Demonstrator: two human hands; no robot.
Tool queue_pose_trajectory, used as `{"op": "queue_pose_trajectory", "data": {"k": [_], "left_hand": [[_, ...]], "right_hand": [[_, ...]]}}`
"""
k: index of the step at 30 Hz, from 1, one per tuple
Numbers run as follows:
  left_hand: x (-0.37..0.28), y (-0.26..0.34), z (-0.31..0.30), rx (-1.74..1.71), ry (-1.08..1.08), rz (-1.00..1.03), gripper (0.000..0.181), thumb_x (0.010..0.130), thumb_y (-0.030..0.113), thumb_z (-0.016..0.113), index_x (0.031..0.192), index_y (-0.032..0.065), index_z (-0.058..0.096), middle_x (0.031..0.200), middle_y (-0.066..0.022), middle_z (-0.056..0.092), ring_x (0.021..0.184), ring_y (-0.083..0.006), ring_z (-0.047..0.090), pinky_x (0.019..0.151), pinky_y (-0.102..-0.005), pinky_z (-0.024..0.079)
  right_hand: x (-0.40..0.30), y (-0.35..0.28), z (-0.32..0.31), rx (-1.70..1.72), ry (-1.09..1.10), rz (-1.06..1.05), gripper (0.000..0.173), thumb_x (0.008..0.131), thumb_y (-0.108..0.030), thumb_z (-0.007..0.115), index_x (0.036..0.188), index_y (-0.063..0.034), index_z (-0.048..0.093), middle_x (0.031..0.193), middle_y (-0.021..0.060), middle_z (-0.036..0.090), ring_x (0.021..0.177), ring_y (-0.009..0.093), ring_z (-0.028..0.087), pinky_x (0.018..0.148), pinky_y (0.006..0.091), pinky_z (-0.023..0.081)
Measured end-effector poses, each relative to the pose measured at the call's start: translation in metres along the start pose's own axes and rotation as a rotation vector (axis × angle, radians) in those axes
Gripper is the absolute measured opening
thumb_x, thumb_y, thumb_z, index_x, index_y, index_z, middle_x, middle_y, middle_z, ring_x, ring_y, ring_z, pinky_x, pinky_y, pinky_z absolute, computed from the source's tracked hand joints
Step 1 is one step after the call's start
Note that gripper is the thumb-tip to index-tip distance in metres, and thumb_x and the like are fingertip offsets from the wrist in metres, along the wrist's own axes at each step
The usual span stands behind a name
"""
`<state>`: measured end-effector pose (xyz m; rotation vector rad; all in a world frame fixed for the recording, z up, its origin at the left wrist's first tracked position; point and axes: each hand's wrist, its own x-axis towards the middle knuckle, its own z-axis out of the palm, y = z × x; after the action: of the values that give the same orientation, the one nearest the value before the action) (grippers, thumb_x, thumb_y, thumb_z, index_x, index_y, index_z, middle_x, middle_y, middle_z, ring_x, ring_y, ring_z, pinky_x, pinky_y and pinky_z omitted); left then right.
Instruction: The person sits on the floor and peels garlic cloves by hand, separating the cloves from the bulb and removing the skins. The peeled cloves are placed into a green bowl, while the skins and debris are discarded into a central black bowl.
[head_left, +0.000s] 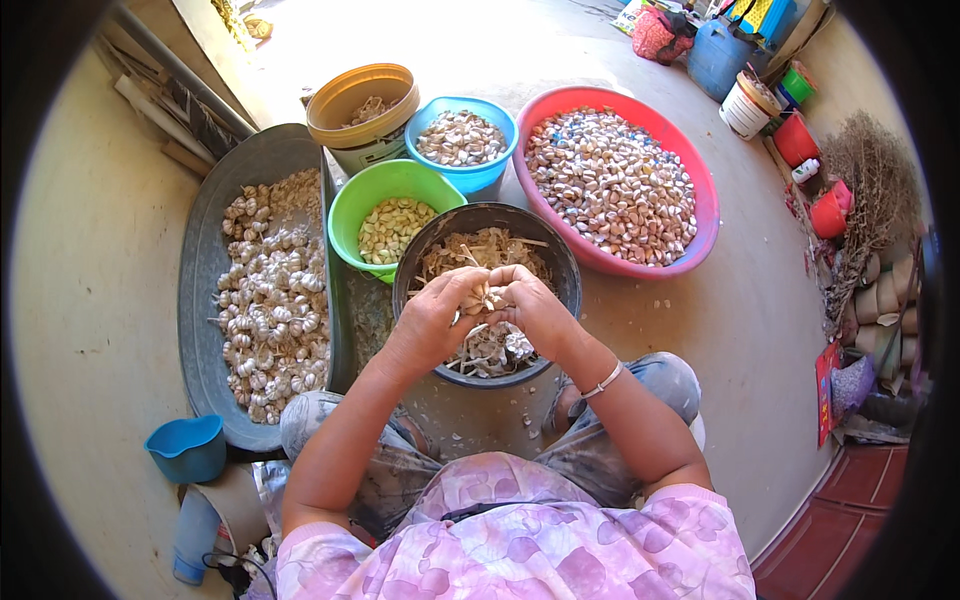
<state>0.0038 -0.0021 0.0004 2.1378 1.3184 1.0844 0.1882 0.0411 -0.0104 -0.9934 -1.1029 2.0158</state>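
Both hands meet over a black bucket (565, 289) of dry garlic skins and stalks (491, 352). Between them is a partly split garlic bulb (482, 298). My left hand (442, 311) grips it from the left, and my right hand (534, 307) has its fingertips on the other side. Just beyond, a green bucket (349, 184) holds peeled cloves (391, 227). A blue bucket (491, 178) contains unpeeled cloves (461, 139). To the right stands a wide pink basin (712, 217) heaped with separated cloves (611, 184). On the left, whole garlic bulbs (277, 311) fill much of a grey tub (201, 292).
A yellow-brown bucket (337, 135) with some skins stands behind the green one. At the lower left, a blue plastic scoop (187, 450) lies beside the tub. Along the right wall are a blue drum (716, 56), red containers (829, 214), dried brush (870, 195) and stacked pots (881, 296).
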Motion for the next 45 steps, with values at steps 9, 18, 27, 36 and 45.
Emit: {"op": "queue_pose_trajectory", "data": {"k": [9,18,27,36,45], "left_hand": [[-0.005,-0.006,0.009,0.161,-0.103,0.13,0.045,0.08,0.008,0.071,0.122,0.0054,0.056,0.12,-0.0161,0.063,0.11,-0.0334,0.062,0.094,-0.0414,0.051],[-0.005,-0.004,0.006,-0.086,-0.011,-0.148,0.046,0.079,-0.001,0.073,0.123,0.0039,0.058,0.102,-0.008,0.066,0.092,-0.018,0.066,0.083,-0.031,0.054],[-0.006,-0.008,-0.017,-0.549,0.099,-0.59,0.05,0.082,-0.004,0.072,0.128,0.0021,0.052,0.116,-0.0014,0.059,0.088,-0.0048,0.058,0.081,-0.0219,0.051],[0.002,0.002,-0.016,-0.498,0.197,-0.429,0.053,0.081,-0.001,0.076,0.129,0.003,0.054,0.118,-0.0053,0.049,0.092,-0.0096,0.062,0.081,-0.024,0.054],[-0.001,0.033,-0.024,-0.143,0.169,-0.133,0.053,0.072,0.004,0.083,0.121,0.0046,0.064,0.112,-0.0077,0.05,0.088,-0.0122,0.059,0.075,-0.0261,0.053]], "right_hand": [[0.008,0.023,-0.002,-0.283,0.052,-0.057,0.02,0.092,-0.009,0.049,0.11,0.0007,0.049,0.095,0.0043,0.056,0.083,0.01,0.053,0.073,0.0264,0.049],[0.013,0.028,-0.002,-0.132,0.12,-0.07,0.018,0.096,-0.012,0.059,0.11,0.0,0.054,0.097,0.0041,0.061,0.083,0.008,0.057,0.074,0.0224,0.05],[0.001,0.043,-0.017,0.309,0.168,0.292,0.02,0.098,-0.009,0.058,0.115,0.0028,0.058,0.099,0.0044,0.062,0.086,0.011,0.062,0.077,0.02,0.054],[0.104,-0.1,0.015,0.239,0.223,-0.095,0.06,0.101,-0.022,0.05,0.148,0.0049,0.023,0.152,0.0257,0.025,0.135,0.043,0.037,0.107,0.0499,0.041],[-0.004,0.008,0.033,0.127,-0.071,-0.037,0.052,0.106,-0.049,0.028,0.131,-0.0078,0.048,0.104,0.0007,0.061,0.089,0.007,0.06,0.073,0.0212,0.052]]}}
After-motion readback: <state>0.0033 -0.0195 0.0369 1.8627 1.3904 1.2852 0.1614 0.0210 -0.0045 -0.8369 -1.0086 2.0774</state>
